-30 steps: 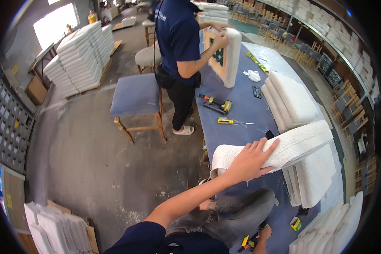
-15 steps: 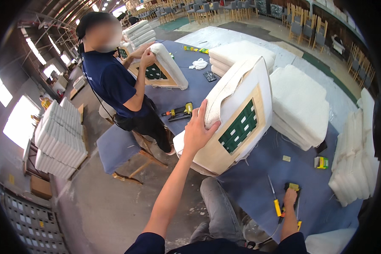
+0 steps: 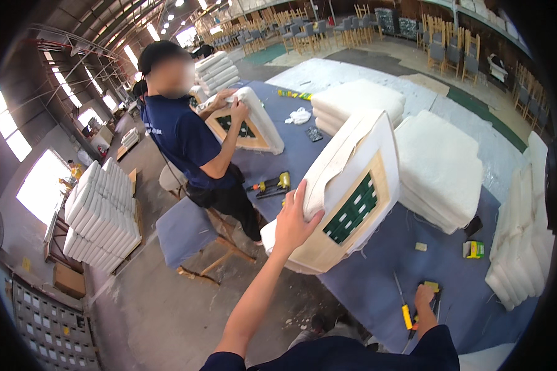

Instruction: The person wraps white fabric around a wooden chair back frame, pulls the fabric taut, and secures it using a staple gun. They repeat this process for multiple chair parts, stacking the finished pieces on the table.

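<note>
a stack of white cushions (image 3: 99,216) stands far left. the left hand (image 3: 294,222) grasps the edge of a tilted seat cushion (image 3: 343,198) propped on the blue table (image 3: 390,260). the right hand (image 3: 424,303) is clenched on a yellow tool (image 3: 430,294) lying there.
</note>
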Demonstrator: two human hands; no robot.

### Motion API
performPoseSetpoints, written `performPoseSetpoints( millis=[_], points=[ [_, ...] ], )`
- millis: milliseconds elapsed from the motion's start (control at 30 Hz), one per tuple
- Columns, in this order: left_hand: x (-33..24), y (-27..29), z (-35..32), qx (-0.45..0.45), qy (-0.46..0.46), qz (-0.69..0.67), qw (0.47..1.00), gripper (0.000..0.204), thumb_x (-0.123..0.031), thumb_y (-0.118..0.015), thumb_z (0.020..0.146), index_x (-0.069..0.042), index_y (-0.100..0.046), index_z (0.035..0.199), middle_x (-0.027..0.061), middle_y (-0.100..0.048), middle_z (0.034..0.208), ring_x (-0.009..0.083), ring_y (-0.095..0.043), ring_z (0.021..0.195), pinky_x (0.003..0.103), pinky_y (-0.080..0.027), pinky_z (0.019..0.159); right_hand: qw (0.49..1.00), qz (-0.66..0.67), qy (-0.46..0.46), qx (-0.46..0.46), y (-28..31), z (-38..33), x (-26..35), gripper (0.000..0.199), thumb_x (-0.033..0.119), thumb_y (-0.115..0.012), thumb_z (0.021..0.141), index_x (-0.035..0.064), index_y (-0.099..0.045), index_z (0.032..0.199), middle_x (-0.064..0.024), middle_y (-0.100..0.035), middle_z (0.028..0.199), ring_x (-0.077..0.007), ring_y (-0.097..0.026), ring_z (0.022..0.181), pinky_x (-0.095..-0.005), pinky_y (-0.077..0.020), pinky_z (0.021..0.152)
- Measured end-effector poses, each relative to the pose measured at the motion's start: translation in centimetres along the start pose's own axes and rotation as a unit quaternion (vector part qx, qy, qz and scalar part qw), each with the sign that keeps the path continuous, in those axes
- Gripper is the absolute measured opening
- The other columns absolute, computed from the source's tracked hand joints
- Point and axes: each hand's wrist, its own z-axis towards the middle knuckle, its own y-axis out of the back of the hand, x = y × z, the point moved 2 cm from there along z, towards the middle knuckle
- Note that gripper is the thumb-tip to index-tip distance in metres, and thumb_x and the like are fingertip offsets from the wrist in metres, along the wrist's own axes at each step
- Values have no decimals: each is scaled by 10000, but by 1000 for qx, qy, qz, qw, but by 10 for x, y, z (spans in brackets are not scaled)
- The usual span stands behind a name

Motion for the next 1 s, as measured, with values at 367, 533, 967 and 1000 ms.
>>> performPoseSetpoints(
  millis=[367,533,967,1000],
  points=[
    [-87,-24,-13,-37,-25,104,994,875,-254,-815,772,-44,-415,1522,196,-581,1203,401,-628,1072,472,-521,908,991,-56,116,-31,6,-14,8,107,169,-702,902,176,-808,902,-15,-780,893,-216,-769,806,-423,-595,583],
    [-100,-28,-37,-21,56,81,995,992,-385,-892,692,-27,-434,1496,212,-649,1205,382,-644,1088,466,-483,963,986,67,138,-58,8,-16,-5,135,140,-669,911,124,-796,866,-95,-773,890,-288,-764,885,-408,-614,735],
    [-134,-33,-77,-45,40,67,996,881,-331,-931,640,8,-526,1346,173,-686,1146,359,-656,1078,453,-479,945,956,218,152,126,65,21,-39,304,344,-782,830,85,-771,988,-172,-757,1052,-359,-715,1052,-459,-585,881],
    [-129,-31,-87,-57,13,76,995,914,-346,-935,626,17,-518,1355,169,-685,1133,358,-656,1079,455,-480,947,944,276,163,75,75,29,-50,350,399,-751,865,87,-772,1023,-196,-749,1083,-377,-703,1072,-478,-570,906]
  ],
)
